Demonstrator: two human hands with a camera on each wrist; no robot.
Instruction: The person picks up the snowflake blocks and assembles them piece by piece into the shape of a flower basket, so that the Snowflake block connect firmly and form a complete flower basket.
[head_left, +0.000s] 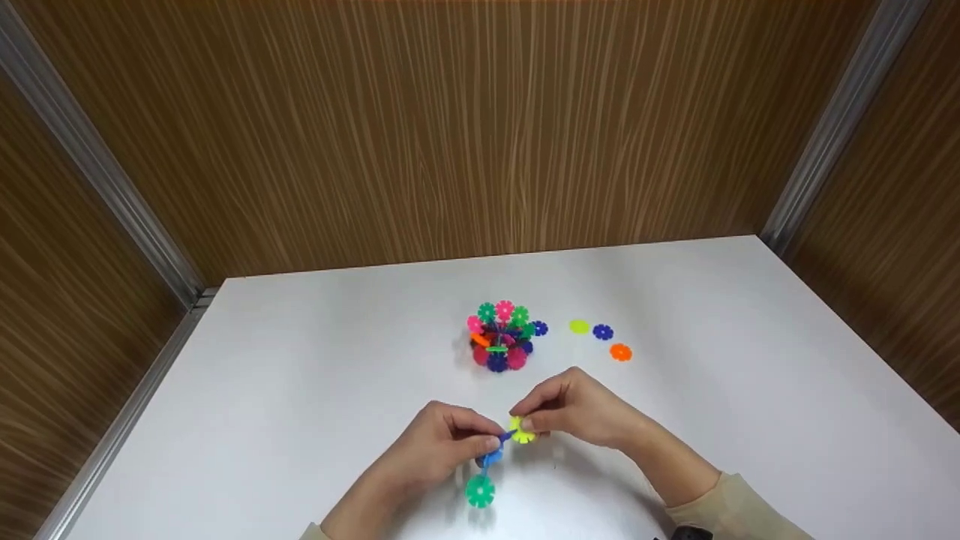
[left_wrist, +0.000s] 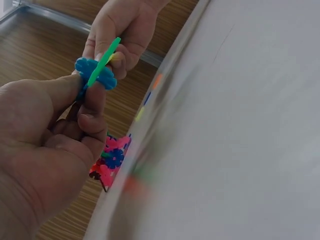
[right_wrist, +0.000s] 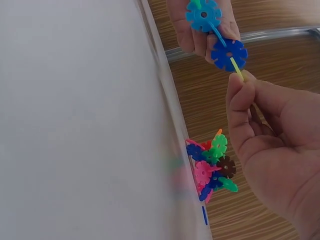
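My left hand (head_left: 435, 448) pinches a short chain of notched plastic snowflake discs between thumb and fingers. In the chain are a green disc (head_left: 480, 491) at the low end, a light blue disc (right_wrist: 203, 15) and a dark blue disc (right_wrist: 226, 56). My right hand (head_left: 585, 411) pinches a yellow disc (head_left: 525, 435) by its edge. In the right wrist view the yellow disc stands edge-on, its tip overlapping the dark blue disc's notched rim. Both hands are raised over the white table (head_left: 300, 360), thumbs facing each other.
Beyond the hands sits a round cluster (head_left: 516, 358) of joined discs in many colours. A dark blue disc (head_left: 540, 328) lies at its right side. Farther right lie loose yellow (head_left: 579, 326), blue (head_left: 603, 331) and orange (head_left: 621, 352) discs. Wood-grain panels (head_left: 480, 135) wall the table.
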